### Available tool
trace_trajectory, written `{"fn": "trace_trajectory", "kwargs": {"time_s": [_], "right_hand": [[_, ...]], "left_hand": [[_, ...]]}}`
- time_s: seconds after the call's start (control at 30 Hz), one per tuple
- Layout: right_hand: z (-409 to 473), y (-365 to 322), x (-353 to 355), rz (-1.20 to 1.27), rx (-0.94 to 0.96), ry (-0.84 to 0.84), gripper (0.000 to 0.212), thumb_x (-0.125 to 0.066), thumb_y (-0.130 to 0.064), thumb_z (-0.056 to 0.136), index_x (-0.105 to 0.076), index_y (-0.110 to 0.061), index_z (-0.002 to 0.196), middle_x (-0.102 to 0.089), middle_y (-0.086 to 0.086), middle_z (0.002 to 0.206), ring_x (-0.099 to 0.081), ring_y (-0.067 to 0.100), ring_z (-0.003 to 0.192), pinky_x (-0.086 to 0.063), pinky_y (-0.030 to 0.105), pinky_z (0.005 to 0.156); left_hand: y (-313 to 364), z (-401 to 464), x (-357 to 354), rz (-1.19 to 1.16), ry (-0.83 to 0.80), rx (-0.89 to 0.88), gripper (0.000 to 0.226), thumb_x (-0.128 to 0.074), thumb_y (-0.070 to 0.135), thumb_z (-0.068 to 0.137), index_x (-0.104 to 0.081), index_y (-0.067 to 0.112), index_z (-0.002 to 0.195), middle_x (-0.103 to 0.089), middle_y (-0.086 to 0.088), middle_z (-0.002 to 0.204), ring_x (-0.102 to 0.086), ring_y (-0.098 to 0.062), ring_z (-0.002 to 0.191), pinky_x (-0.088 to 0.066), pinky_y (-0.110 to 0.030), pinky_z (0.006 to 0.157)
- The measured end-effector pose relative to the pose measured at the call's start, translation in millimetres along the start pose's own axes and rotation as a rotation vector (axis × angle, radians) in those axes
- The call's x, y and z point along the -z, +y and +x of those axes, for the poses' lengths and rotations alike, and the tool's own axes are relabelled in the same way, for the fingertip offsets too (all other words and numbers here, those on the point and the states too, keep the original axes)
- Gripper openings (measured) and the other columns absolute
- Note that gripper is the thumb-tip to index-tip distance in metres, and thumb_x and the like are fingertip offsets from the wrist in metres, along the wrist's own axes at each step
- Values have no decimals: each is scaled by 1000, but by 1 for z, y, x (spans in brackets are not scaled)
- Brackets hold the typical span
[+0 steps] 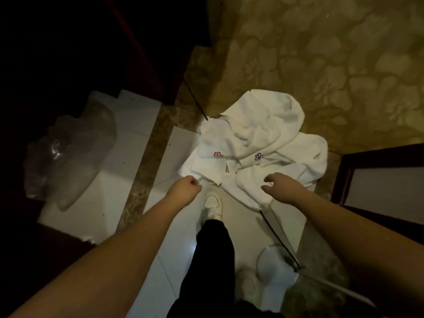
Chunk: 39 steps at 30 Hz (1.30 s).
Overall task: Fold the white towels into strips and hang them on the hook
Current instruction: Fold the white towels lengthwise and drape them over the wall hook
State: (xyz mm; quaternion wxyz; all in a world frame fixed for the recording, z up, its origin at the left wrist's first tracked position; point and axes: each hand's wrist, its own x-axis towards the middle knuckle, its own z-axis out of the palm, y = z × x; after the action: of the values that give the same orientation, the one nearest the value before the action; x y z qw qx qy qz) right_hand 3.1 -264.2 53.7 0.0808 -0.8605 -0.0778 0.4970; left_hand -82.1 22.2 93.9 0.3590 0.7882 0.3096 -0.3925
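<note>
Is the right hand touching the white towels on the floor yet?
Cannot tell. In the head view the right hand, fingers spread and curved, overlaps the white towels from above, so neither a gap nor contact shows plainly.

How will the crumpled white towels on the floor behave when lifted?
The crumpled white terry towels are probably floppy: they lie in soft folds. They overlap, so lifting one may drag another. Likely not slippery, given the fuzzy nap.

white tile floor | crumpled white towels | clear plastic bag | white shoe
</note>
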Motion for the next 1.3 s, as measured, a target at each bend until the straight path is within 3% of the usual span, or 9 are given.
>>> {"fn": "trace_trajectory", "kwargs": {"time_s": [0.27,0.47,0.57,0.63,0.77,0.87,0.93,1.1,1.3], "right_hand": [[177,-28,21,-36,65,89,57,-61,-38,95,-47,-14,144,-42,10,149,-44,31,133,-40,40,108],[275,-55,14,-164,213,154,68,-64,-32,94,-32,-21,153,-25,5,162,-42,31,136,-43,43,107],[299,-62,-6,-190,257,66,76,-66,-33,93,-25,-22,156,-18,2,165,-40,30,139,-40,43,111],[304,-63,-26,-117,220,9,81,-67,-35,92,-21,-23,158,-11,-1,167,-35,27,144,-35,40,114],[306,-62,-57,55,165,48,83,-69,-28,91,-21,-21,158,-9,-4,168,-31,24,146,-28,35,116],[311,-63,-60,28,165,131,81,-70,-29,91,-24,-18,157,-17,1,166,-36,26,143,-31,36,115],[314,-63,-56,29,179,132,80,-71,-28,90,-26,-15,156,-24,6,163,-39,27,141,-32,36,114],[290,-59,-46,-15,155,-34,73,-67,-27,93,-29,-19,156,-38,5,158,-42,26,139,-32,31,111],[200,-100,19,-105,546,261,73,-73,-25,89,-38,-15,152,-40,13,152,-40,31,137,-34,38,112]], "left_hand": [[17,189,11,-17,-26,27,10,-61,20,94,-60,10,91,-60,-12,94,-59,-32,95,-46,-34,82],[-2,305,-8,-310,-28,139,58,-67,31,94,-45,10,144,-52,-13,140,-52,-32,125,-41,-36,92],[-15,333,-31,-494,-74,185,39,-71,33,92,-57,13,122,-58,-8,124,-58,-25,105,-45,-32,81],[-19,339,-48,-560,-62,194,21,-72,32,91,-54,20,92,-60,-4,105,-58,-20,90,-46,-30,70],[-28,344,-66,-669,-20,184,52,-77,29,86,-52,8,127,-61,-5,125,-61,-27,110,-52,-43,96],[-33,344,-67,-740,-35,191,49,-75,23,89,-55,9,131,-67,-8,117,-64,-23,96,-54,-33,76],[-36,344,-69,-720,-16,177,43,-71,21,91,-58,8,130,-68,-9,116,-64,-26,98,-55,-37,81],[-29,320,-62,-435,256,12,13,-63,22,95,-58,12,89,-62,-9,93,-57,-25,87,-51,-40,84],[6,225,-9,-339,151,-334,8,-55,26,101,-55,21,94,-57,-1,86,-53,-19,81,-39,-31,67]]}}
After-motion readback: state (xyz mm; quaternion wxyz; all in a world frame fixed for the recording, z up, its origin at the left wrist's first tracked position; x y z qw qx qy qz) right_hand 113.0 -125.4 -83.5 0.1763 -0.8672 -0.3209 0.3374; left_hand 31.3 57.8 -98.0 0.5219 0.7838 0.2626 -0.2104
